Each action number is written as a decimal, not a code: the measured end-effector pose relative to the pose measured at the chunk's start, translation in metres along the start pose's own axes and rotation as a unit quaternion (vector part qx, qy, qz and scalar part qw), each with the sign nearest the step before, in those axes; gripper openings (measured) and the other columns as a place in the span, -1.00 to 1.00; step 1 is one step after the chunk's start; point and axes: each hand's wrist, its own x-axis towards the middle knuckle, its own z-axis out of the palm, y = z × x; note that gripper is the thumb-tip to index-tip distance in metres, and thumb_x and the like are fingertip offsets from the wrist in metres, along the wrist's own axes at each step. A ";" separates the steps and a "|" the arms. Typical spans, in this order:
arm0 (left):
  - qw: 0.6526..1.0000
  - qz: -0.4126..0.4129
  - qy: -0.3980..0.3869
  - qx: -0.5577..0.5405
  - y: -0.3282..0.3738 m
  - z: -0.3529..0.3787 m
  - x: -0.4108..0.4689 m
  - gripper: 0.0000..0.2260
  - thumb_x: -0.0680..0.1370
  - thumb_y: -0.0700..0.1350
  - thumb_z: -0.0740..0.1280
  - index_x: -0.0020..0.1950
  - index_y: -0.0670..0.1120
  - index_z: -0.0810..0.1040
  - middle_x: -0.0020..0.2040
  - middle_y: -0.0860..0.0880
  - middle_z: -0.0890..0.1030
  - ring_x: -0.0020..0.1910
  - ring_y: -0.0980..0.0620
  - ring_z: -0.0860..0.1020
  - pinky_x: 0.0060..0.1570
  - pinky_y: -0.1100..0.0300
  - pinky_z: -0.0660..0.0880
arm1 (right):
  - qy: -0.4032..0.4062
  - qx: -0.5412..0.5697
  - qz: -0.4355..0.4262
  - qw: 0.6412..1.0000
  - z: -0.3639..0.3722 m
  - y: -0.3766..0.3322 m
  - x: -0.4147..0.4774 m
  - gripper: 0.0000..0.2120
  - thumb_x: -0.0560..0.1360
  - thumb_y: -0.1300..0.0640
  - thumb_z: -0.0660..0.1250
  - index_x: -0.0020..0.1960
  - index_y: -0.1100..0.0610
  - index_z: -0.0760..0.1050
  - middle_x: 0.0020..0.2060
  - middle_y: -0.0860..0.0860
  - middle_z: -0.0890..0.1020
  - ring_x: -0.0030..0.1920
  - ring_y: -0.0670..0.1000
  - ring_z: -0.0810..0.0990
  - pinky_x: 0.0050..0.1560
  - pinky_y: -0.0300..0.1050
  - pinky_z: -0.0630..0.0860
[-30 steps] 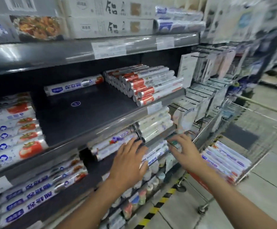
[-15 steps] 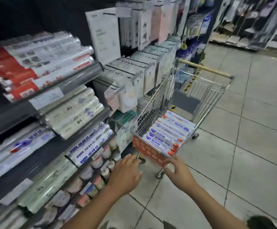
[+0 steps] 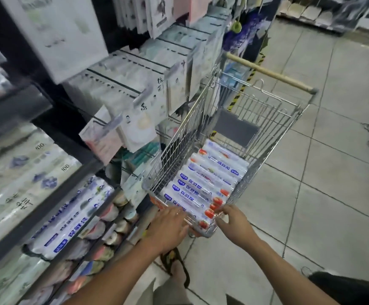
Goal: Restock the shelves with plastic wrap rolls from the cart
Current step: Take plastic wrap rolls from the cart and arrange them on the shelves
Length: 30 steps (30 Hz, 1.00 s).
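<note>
White rolls (image 3: 201, 188) lie side by side in the cart (image 3: 274, 150). Your left hand (image 3: 170, 225) spreads straight-fingered over the nearest; your right hand (image 3: 232, 219) curls at their red ends (grip unclear). It looks like the pickup step: clasp one next.

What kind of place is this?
Most likely a supermarket aisle: a wire shopping cart holding plastic wrap rolls stands on a tiled floor beside shelves packed with more rolls, and packets hang on hooks.
</note>
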 end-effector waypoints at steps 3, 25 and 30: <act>1.000 -0.004 -0.019 0.005 -0.017 0.000 0.040 -0.45 0.54 0.19 -0.02 0.39 0.01 0.49 0.43 -0.03 0.48 0.47 -0.07 0.37 0.46 -0.09 0.34 | -0.024 -0.022 0.011 0.999 -0.007 0.004 0.048 -0.77 0.53 0.09 0.40 0.17 0.08 0.64 0.07 0.02 0.60 0.10 0.03 0.58 0.19 -0.07 0.48; 0.961 -0.270 0.057 -0.016 -0.045 0.089 0.170 -0.70 0.42 0.16 0.36 0.08 0.10 0.69 0.15 0.12 0.69 0.25 -0.01 0.58 0.30 -0.04 0.29 | -0.213 -0.289 0.071 0.931 0.093 0.110 0.281 -0.58 0.51 0.14 0.34 0.34 0.15 0.40 0.20 0.12 0.53 0.15 0.11 0.56 0.05 0.03 0.52; 0.954 -0.289 0.078 -0.010 -0.046 0.095 0.173 -0.72 0.41 0.16 0.35 0.05 0.12 0.69 0.12 0.15 0.69 0.22 0.02 0.57 0.29 -0.04 0.33 | -0.224 -0.347 0.050 0.909 0.098 0.107 0.298 -0.65 0.56 0.16 0.29 0.33 0.17 0.38 0.16 0.11 0.56 0.02 0.08 0.62 -0.21 -0.03 0.52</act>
